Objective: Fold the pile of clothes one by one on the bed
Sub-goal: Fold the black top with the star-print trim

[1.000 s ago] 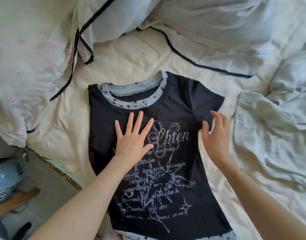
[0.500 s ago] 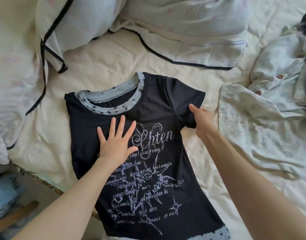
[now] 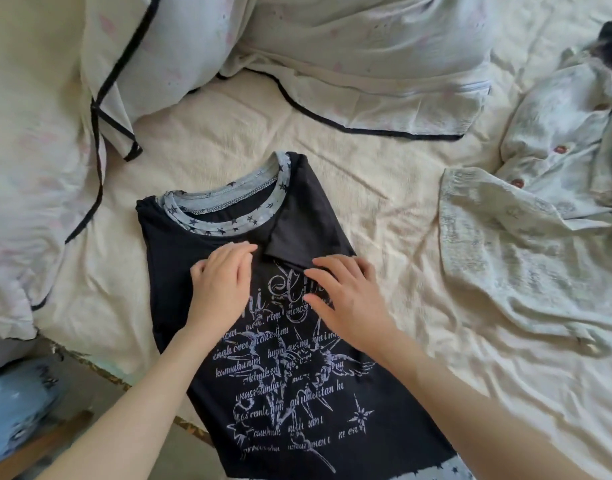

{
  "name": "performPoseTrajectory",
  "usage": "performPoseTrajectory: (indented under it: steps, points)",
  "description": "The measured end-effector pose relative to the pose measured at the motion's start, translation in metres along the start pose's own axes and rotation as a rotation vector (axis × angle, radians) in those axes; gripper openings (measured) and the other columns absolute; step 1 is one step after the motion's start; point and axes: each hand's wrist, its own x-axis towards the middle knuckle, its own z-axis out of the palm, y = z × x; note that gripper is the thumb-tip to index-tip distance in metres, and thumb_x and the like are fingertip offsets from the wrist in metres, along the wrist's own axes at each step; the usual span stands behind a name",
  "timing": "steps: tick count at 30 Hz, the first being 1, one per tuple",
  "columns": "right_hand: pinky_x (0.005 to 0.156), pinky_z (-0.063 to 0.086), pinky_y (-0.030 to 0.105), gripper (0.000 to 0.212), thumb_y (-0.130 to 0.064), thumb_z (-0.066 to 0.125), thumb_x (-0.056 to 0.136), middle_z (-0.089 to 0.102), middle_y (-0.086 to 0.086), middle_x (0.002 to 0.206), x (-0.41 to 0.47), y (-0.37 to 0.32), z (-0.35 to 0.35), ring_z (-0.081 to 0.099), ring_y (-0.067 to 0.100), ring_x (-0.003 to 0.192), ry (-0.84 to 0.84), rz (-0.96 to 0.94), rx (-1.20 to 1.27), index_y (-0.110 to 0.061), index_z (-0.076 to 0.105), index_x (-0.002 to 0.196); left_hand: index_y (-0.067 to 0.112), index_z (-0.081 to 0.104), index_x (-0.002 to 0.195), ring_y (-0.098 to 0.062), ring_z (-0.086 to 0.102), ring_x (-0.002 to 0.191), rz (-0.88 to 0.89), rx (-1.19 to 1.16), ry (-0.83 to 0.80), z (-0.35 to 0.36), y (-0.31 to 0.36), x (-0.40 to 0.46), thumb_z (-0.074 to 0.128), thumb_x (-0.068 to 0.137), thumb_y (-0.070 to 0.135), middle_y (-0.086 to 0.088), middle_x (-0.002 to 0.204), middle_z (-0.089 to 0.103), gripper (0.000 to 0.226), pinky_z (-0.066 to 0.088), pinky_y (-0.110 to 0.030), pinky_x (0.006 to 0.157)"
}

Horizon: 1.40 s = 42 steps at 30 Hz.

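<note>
Cream bed sheet point(image 3: 384, 188) is serving as the work surface, with the black printed T-shirt point(image 3: 297, 393) lying face up near its front edge. Right sleeve point(image 3: 308, 230) is sitting folded in over the chest; left hand point(image 3: 221, 289) is pressing flat beside it, fingers straight, gripping nothing, and right hand point(image 3: 349, 292) is pressing the fold edge the same way. To do this well: smooth outward along the crease, match the other side, then fold hem to collar. Shirt is showing a grey star-print collar point(image 3: 224, 216) and pale script graphic. Pale buttoned shirt point(image 3: 526, 244) is waiting to the right
</note>
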Motion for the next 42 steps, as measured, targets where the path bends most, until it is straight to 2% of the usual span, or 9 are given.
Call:
performPoseTrajectory:
  steps: [2, 7, 11, 17, 25, 29, 35, 39, 42]
  points:
    - [0.089, 0.045, 0.045, 0.023, -0.018, 0.072, 0.083, 0.066, 0.007, 0.111, -0.009, 0.003, 0.003, 0.061, 0.03, 0.106, 0.07, 0.108, 0.069, -0.009, 0.07, 0.103, 0.014, 0.06, 0.105, -0.023, 0.056, 0.103, -0.106, -0.171, 0.188, -0.009, 0.013, 0.014, 0.035, 0.1, 0.016, 0.007, 0.1, 0.057, 0.025, 0.038, -0.045, 0.097]
    - [0.086, 0.046, 0.044, 0.029, -0.006, 0.062, 0.088, 0.06, 0.012, 0.115, -0.01, 0.022, 0.004, 0.055, 0.032, 0.103, 0.148, 0.387, 0.179, -0.005, 0.063, 0.117, 0.012, 0.053, 0.124, -0.017, 0.053, 0.107, -0.008, -0.187, 0.028, -0.006, 0.053, 0.071, 0.043, 0.099, 0.026, 0.002, 0.113, 0.056, 0.03, 0.041, -0.032, 0.094]
    - [0.079, 0.047, 0.045, 0.054, -0.007, 0.074, 0.075, 0.059, 0.013, 0.119, -0.007, 0.034, 0.011, 0.058, 0.034, 0.102, 0.113, 0.239, -0.065, -0.011, 0.059, 0.126, 0.01, 0.055, 0.125, -0.016, 0.055, 0.106, -0.117, -0.285, -0.098, 0.008, 0.077, 0.111, 0.052, 0.095, 0.041, 0.0, 0.112, 0.059, 0.044, 0.04, -0.025, 0.089]
    - [0.089, 0.048, 0.046, 0.055, -0.001, 0.073, 0.066, 0.059, 0.017, 0.128, 0.01, 0.045, 0.018, 0.058, 0.035, 0.116, 0.163, -0.024, -0.184, -0.016, 0.067, 0.118, 0.011, 0.062, 0.103, -0.014, 0.051, 0.082, -0.087, -0.233, 0.059, 0.023, 0.082, 0.129, 0.054, 0.094, 0.039, 0.007, 0.082, 0.054, 0.031, 0.036, -0.026, 0.07]
    - [0.108, 0.036, 0.051, 0.036, -0.027, 0.045, 0.097, 0.053, 0.013, 0.136, 0.004, 0.049, 0.026, 0.044, 0.031, 0.131, 0.112, -0.23, -0.157, -0.01, 0.064, 0.123, 0.019, 0.059, 0.124, -0.027, 0.061, 0.098, 0.038, -0.043, 0.132, 0.027, 0.062, 0.125, 0.05, 0.094, 0.046, -0.008, 0.103, 0.068, 0.041, 0.045, -0.035, 0.074]
    - [0.107, 0.036, 0.054, 0.042, -0.027, 0.061, 0.09, 0.048, 0.013, 0.141, 0.005, 0.05, 0.035, 0.04, 0.033, 0.134, 0.044, -0.191, -0.21, -0.011, 0.06, 0.128, 0.019, 0.053, 0.118, -0.021, 0.056, 0.065, 0.049, -0.05, 0.175, 0.024, 0.053, 0.113, 0.047, 0.092, 0.053, 0.001, 0.063, 0.055, 0.043, 0.041, -0.035, 0.057]
    - [0.108, 0.03, 0.057, 0.039, -0.024, 0.063, 0.087, 0.053, 0.011, 0.138, 0.005, 0.046, 0.036, 0.043, 0.033, 0.132, 0.085, -0.249, -0.235, -0.013, 0.063, 0.125, 0.006, 0.061, 0.09, -0.02, 0.041, 0.049, 0.104, 0.175, 0.254, 0.022, 0.026, 0.061, 0.056, 0.093, 0.039, 0.002, 0.053, 0.044, 0.034, 0.03, -0.03, 0.05]
    - [0.11, 0.028, 0.056, 0.042, -0.03, 0.051, 0.092, 0.049, 0.013, 0.141, 0.005, 0.045, 0.034, 0.039, 0.034, 0.135, 0.069, -0.219, -0.241, -0.012, 0.059, 0.129, 0.007, 0.061, 0.099, -0.026, 0.05, 0.053, 0.079, 0.227, 0.214, 0.013, 0.023, 0.059, 0.054, 0.093, 0.042, -0.002, 0.058, 0.051, 0.036, 0.032, -0.032, 0.05]
    - [0.112, 0.027, 0.056, 0.052, -0.036, 0.057, 0.091, 0.041, 0.015, 0.146, -0.011, 0.044, 0.034, 0.034, 0.033, 0.138, 0.004, -0.189, -0.275, -0.011, 0.05, 0.137, 0.01, 0.055, 0.118, -0.024, 0.058, 0.074, 0.076, 0.206, 0.219, 0.004, 0.015, 0.042, 0.057, 0.091, 0.043, -0.006, 0.085, 0.06, 0.043, 0.041, -0.035, 0.058]
